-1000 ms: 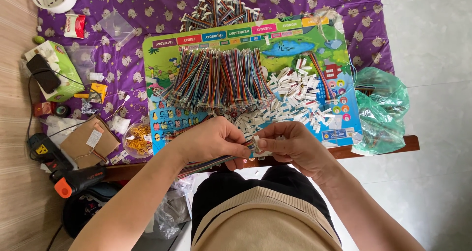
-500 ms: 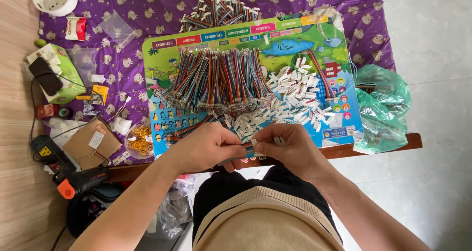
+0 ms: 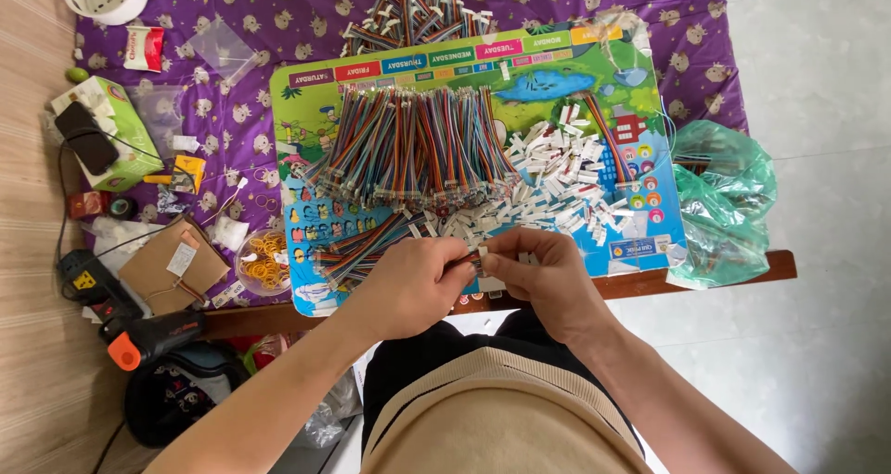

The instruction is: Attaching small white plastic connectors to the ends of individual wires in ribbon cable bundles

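Far left, over bare wood floor: tissue box (image 3: 109, 132), cardboard packet (image 3: 172, 268), bowl of rubber bands (image 3: 264, 260), crowding the table edge (image 3: 705, 277). Centre left: left hand (image 3: 408, 284) pinched shut on a ribbon cable (image 3: 364, 249) trailing back over the board (image 3: 483, 65). Touching it at the near rim: right hand (image 3: 546, 272), fingertips closed on a white connector (image 3: 482, 252) at the cable's end. Above: cable bundle (image 3: 418, 149), connector pile (image 3: 566, 181). Far right: green bag (image 3: 722, 200) overhanging the edge, open tiled floor beyond.
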